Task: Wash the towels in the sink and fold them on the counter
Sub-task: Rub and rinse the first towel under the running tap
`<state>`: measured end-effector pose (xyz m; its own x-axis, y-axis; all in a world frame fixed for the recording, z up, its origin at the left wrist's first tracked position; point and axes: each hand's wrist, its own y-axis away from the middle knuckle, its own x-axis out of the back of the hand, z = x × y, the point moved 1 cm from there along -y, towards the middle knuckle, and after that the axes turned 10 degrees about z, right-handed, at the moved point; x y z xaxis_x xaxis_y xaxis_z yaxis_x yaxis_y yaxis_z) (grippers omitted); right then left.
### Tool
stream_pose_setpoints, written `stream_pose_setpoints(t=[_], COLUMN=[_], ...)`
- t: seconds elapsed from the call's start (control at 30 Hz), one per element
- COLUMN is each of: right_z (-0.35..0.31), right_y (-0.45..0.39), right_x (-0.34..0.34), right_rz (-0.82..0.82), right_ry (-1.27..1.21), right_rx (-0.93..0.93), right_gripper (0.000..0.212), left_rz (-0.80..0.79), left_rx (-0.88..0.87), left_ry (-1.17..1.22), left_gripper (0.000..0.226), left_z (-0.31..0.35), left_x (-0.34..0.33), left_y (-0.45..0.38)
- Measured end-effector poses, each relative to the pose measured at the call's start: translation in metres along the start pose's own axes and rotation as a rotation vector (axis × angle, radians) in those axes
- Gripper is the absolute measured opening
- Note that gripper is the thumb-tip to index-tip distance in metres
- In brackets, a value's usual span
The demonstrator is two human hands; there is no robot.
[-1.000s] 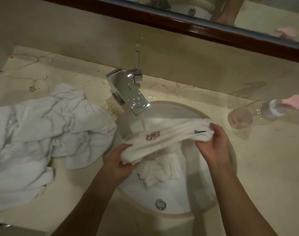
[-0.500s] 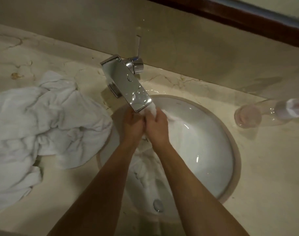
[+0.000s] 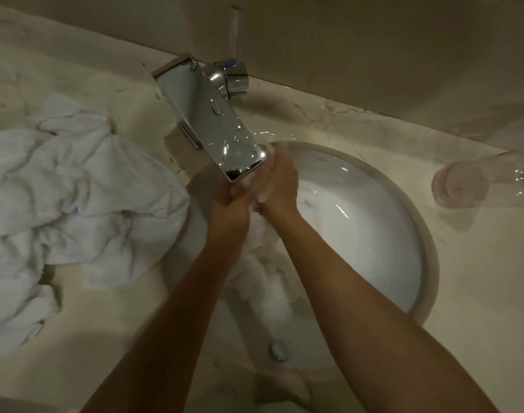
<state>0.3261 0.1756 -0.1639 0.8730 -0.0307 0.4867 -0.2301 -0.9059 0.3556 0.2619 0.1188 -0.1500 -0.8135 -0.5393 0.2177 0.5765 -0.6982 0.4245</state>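
Marble counter (image 3: 478,293), white sink (image 3: 374,234); crumpled towels (image 3: 70,198)

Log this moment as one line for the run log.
step: washing | left hand and right hand: gripping towel under faucet | sink | pile of towels: on counter, unfolded

This is a bathroom. A round white sink (image 3: 374,234) is set into a marble counter (image 3: 478,293), with a chrome faucet (image 3: 213,126) and crumpled white towels (image 3: 76,204) beside it.
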Motion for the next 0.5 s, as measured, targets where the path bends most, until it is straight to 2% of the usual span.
stream_pose_setpoints(t=[0.07, 0.13, 0.17, 0.23, 0.3, 0.37, 0.43, 0.5], right_z=[0.000, 0.002, 0.004, 0.012, 0.041, 0.086, 0.137, 0.173], right_y=[0.005, 0.016, 0.024, 0.032, 0.033, 0.049, 0.074, 0.091], right_x=[-0.003, -0.001, 0.003, 0.024, 0.047, 0.060, 0.054, 0.040], right_rz=[-0.034, -0.179, -0.224, -0.152, -0.008, 0.091, 0.058, 0.009], right_ry=[0.154, 0.289, 0.250, 0.057, 0.062, 0.324, 0.567, 0.693], right_rx=[0.051, 0.126, 0.159, 0.185, 0.202, 0.296, 0.410, 0.496], right_gripper=[0.021, 0.025, 0.027, 0.025, 0.021, 0.024, 0.034, 0.044], left_rz=[-0.006, -0.046, -0.071, -0.118, -0.204, -0.310, -0.271, -0.229], left_rx=[0.053, 0.153, 0.137, 0.018, -0.152, -0.310, -0.303, -0.311], left_ry=[-0.054, -0.087, -0.108, -0.201, -0.423, -0.667, -0.951, -1.164], left_gripper=[0.029, 0.036, 0.035, 0.029, 0.041, 0.061, 0.068, 0.073], left_z=[-0.003, -0.005, -0.006, -0.001, -0.003, -0.029, -0.068, -0.101], left_x=[0.003, 0.005, 0.006, 0.008, 0.010, 0.018, 0.023, 0.019], left_y=[-0.004, -0.007, -0.008, -0.005, 0.004, 0.014, 0.018, 0.023])
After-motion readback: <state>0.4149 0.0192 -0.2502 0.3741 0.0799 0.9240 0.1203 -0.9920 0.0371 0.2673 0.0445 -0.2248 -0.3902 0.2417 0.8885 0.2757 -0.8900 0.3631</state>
